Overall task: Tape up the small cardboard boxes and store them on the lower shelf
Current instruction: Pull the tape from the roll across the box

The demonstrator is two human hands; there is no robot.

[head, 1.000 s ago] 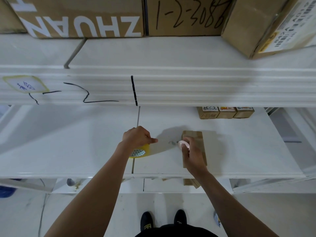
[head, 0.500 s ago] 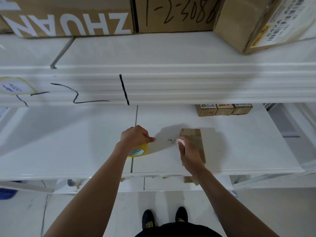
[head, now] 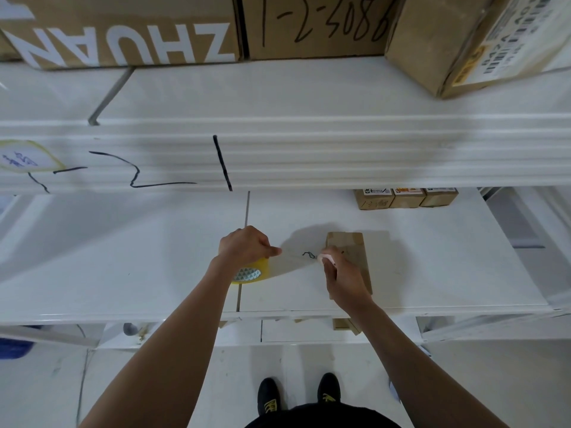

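1. Right hand (head: 343, 281) lies over the small cardboard box (head: 355, 261), its fingers curled round a small pale pink object (head: 327, 258) at the box's left edge; I cannot tell for certain what that object is, though it looks placed to cut or press the tape. If it is a cutter and it slips, the strip could tear crooked or the box's face could get scored.
2. Left hand (head: 245, 247) clenches the yellow tape roll (head: 251, 273) well to the left of the box, thumb stretched along the drawn-out strip of tape (head: 293, 261). The strip spans from roll to box above the shelf. If tension drops, it may sag onto the shelf or fold onto itself and stick.
3. Pulling the roll harder could drag the light box leftward, since only the right hand pins it.
4. The box lies flat on the white middle shelf (head: 154, 257), near the front edge. A sideways jerk could push it off the front.
5. Three small boxes (head: 404, 198) stand in a row at the back of the same shelf, well apart, and seem safe.
6. The lower shelf (head: 309, 330) shows only as a strip under the front edge, so the storing step is not yet done.
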